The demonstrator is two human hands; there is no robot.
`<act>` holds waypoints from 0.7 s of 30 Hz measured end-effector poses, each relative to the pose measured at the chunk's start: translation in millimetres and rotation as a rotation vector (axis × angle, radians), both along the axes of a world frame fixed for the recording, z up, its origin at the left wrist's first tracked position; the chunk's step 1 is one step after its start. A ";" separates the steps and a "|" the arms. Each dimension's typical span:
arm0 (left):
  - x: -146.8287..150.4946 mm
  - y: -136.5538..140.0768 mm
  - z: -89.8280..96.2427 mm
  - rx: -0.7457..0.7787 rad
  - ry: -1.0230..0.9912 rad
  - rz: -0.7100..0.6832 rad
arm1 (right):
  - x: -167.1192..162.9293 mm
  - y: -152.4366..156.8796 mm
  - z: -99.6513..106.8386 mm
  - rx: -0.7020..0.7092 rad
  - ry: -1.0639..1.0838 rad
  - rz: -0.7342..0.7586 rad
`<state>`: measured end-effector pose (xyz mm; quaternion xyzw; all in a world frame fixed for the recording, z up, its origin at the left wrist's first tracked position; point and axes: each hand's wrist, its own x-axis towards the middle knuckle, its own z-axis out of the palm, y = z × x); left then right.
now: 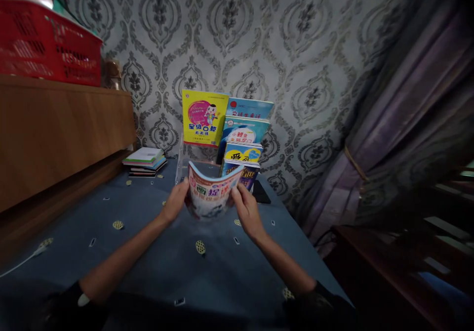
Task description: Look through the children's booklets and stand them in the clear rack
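Observation:
Between my hands a thin paperback book (209, 197) is held up above the table, its cover bowed and slightly blurred. My left hand (176, 200) grips its left edge, and my right hand (247, 208) grips its right edge with the thumb on the cover. Just behind stands a clear book rack (179, 163). A yellow book (205, 118) fills its left side. On the right, several books stand in steps: blue ones at the back, a yellow-and-blue book (242, 152) lower, and a dark purple book (249, 173) in front, partly hidden by the held book.
A stack of books (145, 162) lies at the back left of the dark blue tablecloth (148, 252). A wooden cabinet (62, 138) bearing a red basket (48, 44) borders the left. A white cable (27, 259) lies at the left edge. Purple curtains (388, 113) hang right.

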<state>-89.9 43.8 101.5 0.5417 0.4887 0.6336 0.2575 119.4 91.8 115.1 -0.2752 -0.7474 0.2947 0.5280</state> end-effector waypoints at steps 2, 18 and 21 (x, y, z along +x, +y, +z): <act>-16.4 19.3 30.8 0.138 0.033 0.050 | -11.8 15.6 28.2 0.092 0.027 -0.023; -85.6 134.5 117.9 0.437 -0.130 -0.085 | -83.4 125.2 98.6 0.383 0.103 -0.074; -88.7 145.2 112.0 0.417 -0.138 -0.063 | -87.2 134.8 93.4 0.376 0.078 -0.102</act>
